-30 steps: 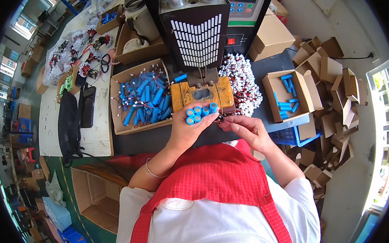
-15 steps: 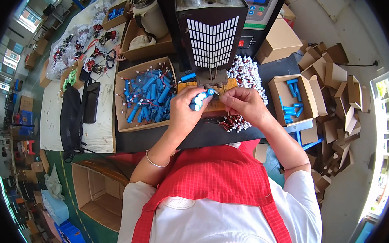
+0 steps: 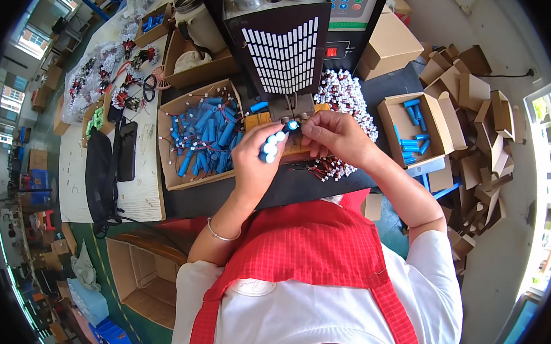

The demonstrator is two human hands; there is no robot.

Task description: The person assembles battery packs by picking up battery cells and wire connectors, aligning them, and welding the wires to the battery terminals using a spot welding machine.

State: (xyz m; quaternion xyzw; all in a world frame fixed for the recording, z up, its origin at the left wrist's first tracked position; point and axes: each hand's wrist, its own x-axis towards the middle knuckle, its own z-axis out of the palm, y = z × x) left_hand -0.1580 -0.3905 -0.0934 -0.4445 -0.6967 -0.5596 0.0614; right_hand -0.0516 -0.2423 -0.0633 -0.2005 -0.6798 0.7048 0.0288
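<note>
My left hand [image 3: 255,163] is closed around several blue cylindrical battery cells [image 3: 268,148], their white ends toward me. Beyond its fingertips, one blue cell [image 3: 291,125] sits just below the metal electrodes [image 3: 290,103] of a black spot welder [image 3: 278,57]. From the other side my right hand [image 3: 342,138] reaches in, thumb and fingers pinched together beside that cell's end. Whatever is in this pinch is too small and hidden to make out. A yellowish wooden block [image 3: 257,119] lies under the electrodes, partly covered by my hands.
Left of the welder stands a cardboard box [image 3: 161,142] of blue wired cells. White connectors with leads [image 3: 348,101] are heaped on the right, beside another open box [image 3: 390,119] holding blue cells. A loose cell [image 3: 258,107] lies by the welder. Folded cartons [image 3: 475,157] pile up far right.
My right fingers have moved up and in, closer to the electrodes and the cell's end. The left hand still grips the cells, slightly shifted. The whole view has shifted a little.
</note>
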